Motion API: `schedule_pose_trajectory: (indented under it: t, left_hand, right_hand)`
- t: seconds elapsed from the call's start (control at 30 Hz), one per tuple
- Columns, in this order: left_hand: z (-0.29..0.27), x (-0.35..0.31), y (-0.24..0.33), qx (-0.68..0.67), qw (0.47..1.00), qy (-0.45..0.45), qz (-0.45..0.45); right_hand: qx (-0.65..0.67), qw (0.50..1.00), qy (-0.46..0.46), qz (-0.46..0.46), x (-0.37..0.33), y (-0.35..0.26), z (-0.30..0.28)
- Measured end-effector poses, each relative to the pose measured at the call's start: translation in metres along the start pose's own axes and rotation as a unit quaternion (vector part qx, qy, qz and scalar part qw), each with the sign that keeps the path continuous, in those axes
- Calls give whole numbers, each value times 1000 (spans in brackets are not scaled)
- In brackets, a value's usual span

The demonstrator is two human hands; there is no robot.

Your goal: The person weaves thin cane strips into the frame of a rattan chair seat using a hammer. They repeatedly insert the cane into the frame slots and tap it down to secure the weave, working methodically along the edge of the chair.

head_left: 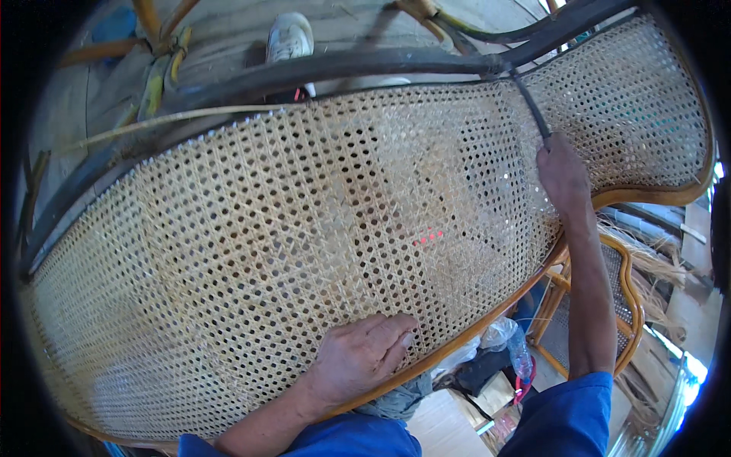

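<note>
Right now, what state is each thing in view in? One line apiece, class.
Cane panel, woven across the brown frame
Dark tool, slanted, held
Right grip, closed around it
Left grip, fingers bent, resting on the panel
Pale strip, lying outside the weave
White shoe, on the floor

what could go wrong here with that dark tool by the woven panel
The dark tool in the right hand, near the dark rail, might slip and scrape or split the woven panel. The left hand rests on the weave, so leaning hard could strain it. The long pale strip beside the weave might snag.
</note>
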State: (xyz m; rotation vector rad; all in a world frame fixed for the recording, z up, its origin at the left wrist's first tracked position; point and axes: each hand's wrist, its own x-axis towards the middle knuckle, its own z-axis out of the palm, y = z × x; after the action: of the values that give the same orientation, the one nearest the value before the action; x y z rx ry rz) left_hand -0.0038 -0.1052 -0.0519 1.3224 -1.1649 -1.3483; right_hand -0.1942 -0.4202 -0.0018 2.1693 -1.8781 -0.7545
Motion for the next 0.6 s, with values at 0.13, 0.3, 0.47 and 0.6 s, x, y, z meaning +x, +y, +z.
schedule_pose_trajectory:
  t: [0.13, 0.3, 0.47, 0.6]
  left_hand:
    - [0, -1, 1, -5, 1000, -13, -23]
    - [3, -1, -2, -3, 1000, -4, -14]
    - [2, -2, -1, -16, 1000, 9, -14]
    - [3, -1, 0, -24, 999, 20, -10]
  right_hand:
    - [-8, 999, -24, -45, -12, 6, -6]
    - [56, 998, 9, -21, -11, 7, -20]
    - [103, 984, 103, -105, -12, 14, -25]
    - [34, 995, 78, -59, 3, 26, -16]
